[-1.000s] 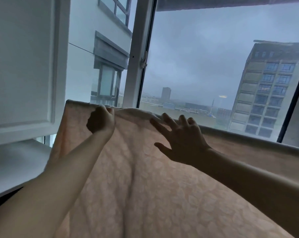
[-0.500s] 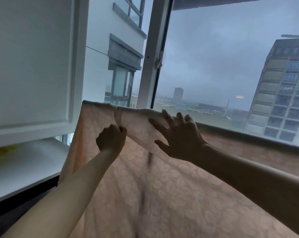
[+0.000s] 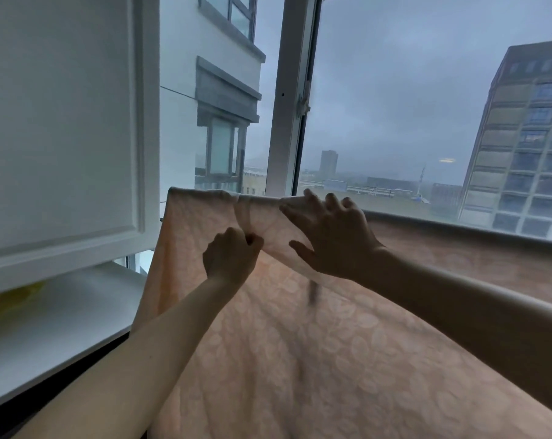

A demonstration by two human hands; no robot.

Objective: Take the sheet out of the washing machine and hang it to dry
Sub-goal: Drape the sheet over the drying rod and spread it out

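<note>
The pale peach sheet (image 3: 316, 359) with a leaf pattern hangs over a horizontal rail in front of the window and fills the lower half of the view. My left hand (image 3: 232, 255) pinches a fold of the sheet just below its top edge. My right hand (image 3: 331, 236) lies spread with straight fingers on the sheet's upper edge, to the right of the left hand. The rail itself is hidden under the cloth.
A white cabinet door (image 3: 62, 128) stands open at the left, above a white ledge (image 3: 56, 327) with something yellow on it. A white window frame post (image 3: 284, 99) rises behind the sheet. Tall buildings show through the glass.
My left hand has dropped from the top edge and now pulls a fold of the sheet downward. My right hand has stayed on the upper edge. The view has shifted.
</note>
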